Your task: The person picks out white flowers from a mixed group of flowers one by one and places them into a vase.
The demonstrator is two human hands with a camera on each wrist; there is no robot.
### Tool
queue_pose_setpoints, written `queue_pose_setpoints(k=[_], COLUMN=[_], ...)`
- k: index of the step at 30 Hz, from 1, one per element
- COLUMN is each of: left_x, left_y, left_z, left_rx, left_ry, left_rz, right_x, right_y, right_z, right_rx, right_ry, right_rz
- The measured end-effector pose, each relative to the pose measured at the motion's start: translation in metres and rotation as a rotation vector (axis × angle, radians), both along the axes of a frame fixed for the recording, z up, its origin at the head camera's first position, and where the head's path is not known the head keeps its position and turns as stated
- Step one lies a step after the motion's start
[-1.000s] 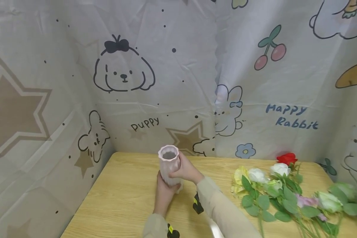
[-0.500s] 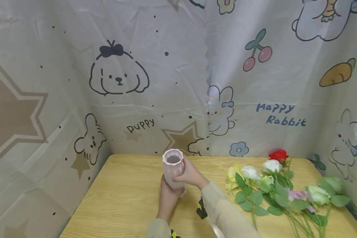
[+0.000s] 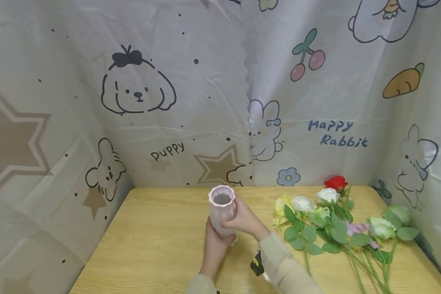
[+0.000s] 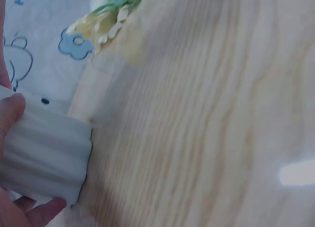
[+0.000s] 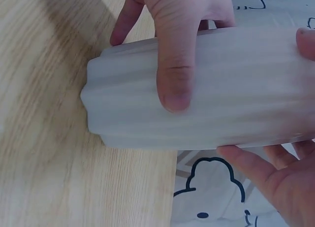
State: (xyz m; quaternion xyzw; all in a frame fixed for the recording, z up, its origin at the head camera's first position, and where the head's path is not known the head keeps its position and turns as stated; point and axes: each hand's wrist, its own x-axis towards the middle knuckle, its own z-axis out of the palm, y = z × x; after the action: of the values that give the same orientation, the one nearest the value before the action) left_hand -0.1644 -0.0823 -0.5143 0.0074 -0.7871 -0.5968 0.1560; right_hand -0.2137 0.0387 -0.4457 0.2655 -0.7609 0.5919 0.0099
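A pale pinkish-white ribbed vase (image 3: 223, 216) with a scalloped rim stands roughly upright between both hands in the head view. My left hand (image 3: 216, 243) grips its lower part from the left; in the right wrist view the left thumb (image 5: 176, 84) lies across the ribs near the base. Higher up, my right hand (image 3: 246, 219) holds the vase from the right, thumb across its front. The vase's dark opening faces up towards me. In the left wrist view its base (image 4: 81, 163) is close to the wood, but whether it touches I cannot tell.
Several artificial flowers lie on the right of the wooden table (image 3: 150, 237): a red rose (image 3: 335, 182), white roses (image 3: 328, 194), a yellow flower (image 3: 282, 206) and a mauve one (image 3: 357, 228), with leafy stems. A printed cloth (image 3: 206, 102) hangs behind and at the sides.
Both hands have shifted the vase to the right over the table, keeping the same hold. The head view has turned slightly right. The flowers lie as before.
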Motion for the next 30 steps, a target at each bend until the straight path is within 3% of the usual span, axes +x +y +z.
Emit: queue_pose_setpoints(k=[5,13,30], left_x=[0.008,0.021,0.056], left_y=[0.008,0.028,0.054], left_z=[0.001,0.001,-0.001], left_rx=[0.013,-0.002,-0.115], left_ry=[-0.007,-0.015,0.045], left_rz=[-0.036,-0.058,-0.018], right_x=[0.014,0.049,0.086], right_y=[0.009,0.028,0.054], right_z=[0.005,0.033,0.035], right_rx=[-0.006,0.011,0.041], right_ry=[-0.019,-0.051,-0.069], right_rz=[-0.028,-0.079,-0.132])
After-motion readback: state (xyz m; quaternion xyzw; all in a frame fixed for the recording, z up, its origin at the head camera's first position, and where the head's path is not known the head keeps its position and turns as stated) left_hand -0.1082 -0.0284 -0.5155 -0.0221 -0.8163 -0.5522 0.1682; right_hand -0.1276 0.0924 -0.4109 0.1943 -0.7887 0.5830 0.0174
